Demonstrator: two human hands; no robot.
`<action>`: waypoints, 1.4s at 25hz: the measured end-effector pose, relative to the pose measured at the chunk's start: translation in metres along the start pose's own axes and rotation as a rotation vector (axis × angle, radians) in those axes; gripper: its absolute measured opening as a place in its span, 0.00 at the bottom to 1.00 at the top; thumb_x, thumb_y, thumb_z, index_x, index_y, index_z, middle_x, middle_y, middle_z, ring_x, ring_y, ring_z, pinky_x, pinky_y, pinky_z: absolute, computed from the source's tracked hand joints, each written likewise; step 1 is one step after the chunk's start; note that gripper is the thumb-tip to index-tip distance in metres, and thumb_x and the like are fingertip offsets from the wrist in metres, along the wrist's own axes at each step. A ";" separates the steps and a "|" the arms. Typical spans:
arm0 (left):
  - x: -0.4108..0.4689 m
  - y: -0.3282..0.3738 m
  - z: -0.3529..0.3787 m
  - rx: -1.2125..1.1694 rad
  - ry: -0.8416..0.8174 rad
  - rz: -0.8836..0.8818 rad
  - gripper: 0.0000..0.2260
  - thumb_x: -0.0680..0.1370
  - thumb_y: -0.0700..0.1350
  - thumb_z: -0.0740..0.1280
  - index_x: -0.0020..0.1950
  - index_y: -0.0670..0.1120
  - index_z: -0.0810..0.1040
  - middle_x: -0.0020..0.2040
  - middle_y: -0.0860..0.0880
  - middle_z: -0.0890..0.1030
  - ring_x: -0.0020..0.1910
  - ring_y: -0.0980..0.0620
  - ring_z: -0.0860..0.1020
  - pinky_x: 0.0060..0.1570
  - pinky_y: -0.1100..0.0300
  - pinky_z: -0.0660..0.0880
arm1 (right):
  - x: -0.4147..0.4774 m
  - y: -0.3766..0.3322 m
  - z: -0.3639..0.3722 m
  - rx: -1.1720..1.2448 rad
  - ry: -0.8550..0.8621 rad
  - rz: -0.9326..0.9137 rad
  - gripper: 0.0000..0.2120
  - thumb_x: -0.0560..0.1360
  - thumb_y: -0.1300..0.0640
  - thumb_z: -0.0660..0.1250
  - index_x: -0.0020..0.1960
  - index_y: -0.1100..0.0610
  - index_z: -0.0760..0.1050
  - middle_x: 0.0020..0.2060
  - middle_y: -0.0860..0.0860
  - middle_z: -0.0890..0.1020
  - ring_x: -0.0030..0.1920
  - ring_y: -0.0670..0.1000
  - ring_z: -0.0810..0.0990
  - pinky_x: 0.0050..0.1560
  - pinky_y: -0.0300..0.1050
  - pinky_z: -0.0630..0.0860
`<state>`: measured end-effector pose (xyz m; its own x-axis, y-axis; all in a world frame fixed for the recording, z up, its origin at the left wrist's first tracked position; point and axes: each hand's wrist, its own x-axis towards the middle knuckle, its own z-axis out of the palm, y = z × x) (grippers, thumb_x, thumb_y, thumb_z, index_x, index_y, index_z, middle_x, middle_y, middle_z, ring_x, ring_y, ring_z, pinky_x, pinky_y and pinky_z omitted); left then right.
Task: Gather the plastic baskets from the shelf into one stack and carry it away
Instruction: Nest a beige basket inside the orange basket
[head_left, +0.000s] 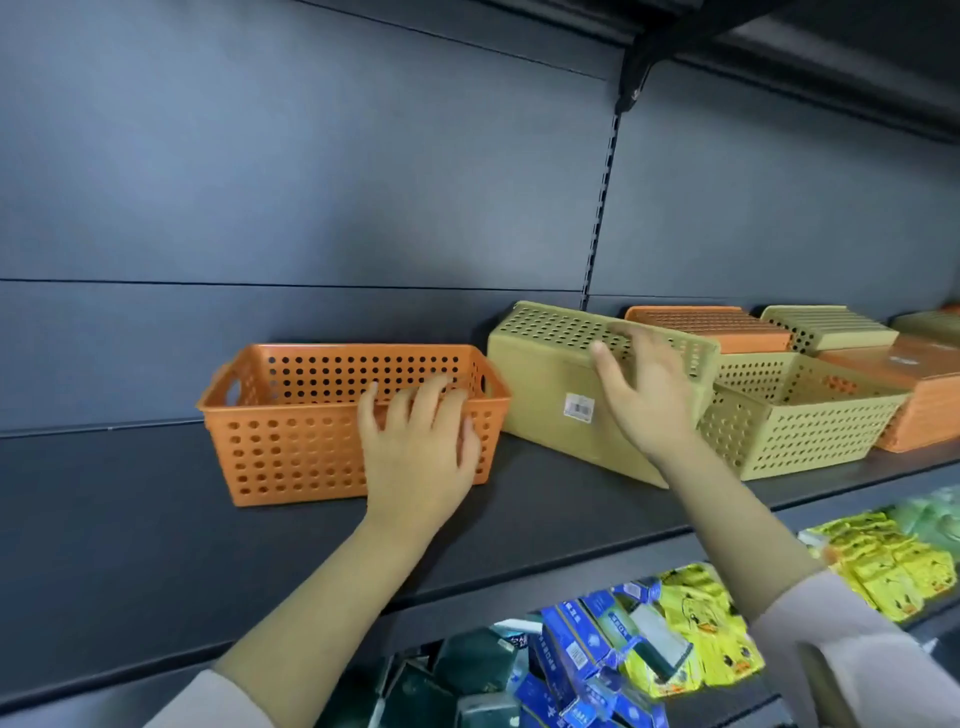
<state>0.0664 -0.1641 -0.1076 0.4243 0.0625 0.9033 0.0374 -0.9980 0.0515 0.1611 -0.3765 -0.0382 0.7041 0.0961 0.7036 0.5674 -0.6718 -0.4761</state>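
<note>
From my head camera, looking up along the dark shelf (156, 493), my left hand (421, 457) lies flat against the front wall of the orange basket (291, 447), which stands upright and open-topped toward the left of the row; my fingers are spread over its near rim, touching it but closed on nothing. My right hand (644, 395) is open too, fingers fanned against the olive basket (566, 384) just beside the orange one, which is tipped on its side so that its solid bottom with a barcode sticker (578, 407) faces me and a perforated wall faces up. Further right a second olive basket (810, 426) sits upright, touching the tipped one, with flat orange and olive pieces (727, 327) lying across the row behind (lids or upturned baskets, I cannot tell which). I judge these baskets light and fairly stiff, thin perforated plastic that will flex a little if squeezed mid-wall, and smooth enough to slide on the shelf. The rolled rim and the cut-out handle (234, 387) at the short end look the surest places to take hold. The tipped one will want turning upright before it nests. Packets crowd the lower shelf (675, 649) below, so anything dropped would land among them.
</note>
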 end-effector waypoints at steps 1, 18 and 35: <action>-0.001 0.004 0.007 0.014 0.036 -0.019 0.12 0.76 0.46 0.64 0.57 0.45 0.82 0.57 0.47 0.83 0.54 0.43 0.80 0.69 0.38 0.60 | 0.020 0.013 -0.008 -0.122 -0.035 -0.017 0.32 0.76 0.35 0.50 0.68 0.56 0.71 0.66 0.57 0.75 0.69 0.57 0.69 0.68 0.54 0.63; -0.013 -0.022 0.014 0.373 0.070 -0.226 0.23 0.76 0.62 0.64 0.56 0.44 0.81 0.55 0.42 0.81 0.64 0.37 0.73 0.74 0.36 0.52 | 0.089 0.036 -0.040 -0.423 -0.378 0.123 0.39 0.65 0.29 0.69 0.68 0.52 0.71 0.66 0.55 0.76 0.70 0.59 0.68 0.68 0.57 0.60; 0.030 -0.129 -0.066 -0.357 0.051 -0.454 0.45 0.70 0.70 0.63 0.80 0.51 0.52 0.81 0.48 0.53 0.79 0.50 0.52 0.71 0.61 0.51 | 0.038 -0.117 0.025 -0.165 0.031 -0.493 0.30 0.63 0.34 0.73 0.57 0.52 0.75 0.52 0.50 0.78 0.54 0.55 0.74 0.45 0.44 0.49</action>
<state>0.0151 -0.0339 -0.0591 0.3929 0.4932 0.7761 -0.1062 -0.8140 0.5711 0.1317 -0.2759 0.0314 0.3558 0.4099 0.8399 0.7518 -0.6594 0.0033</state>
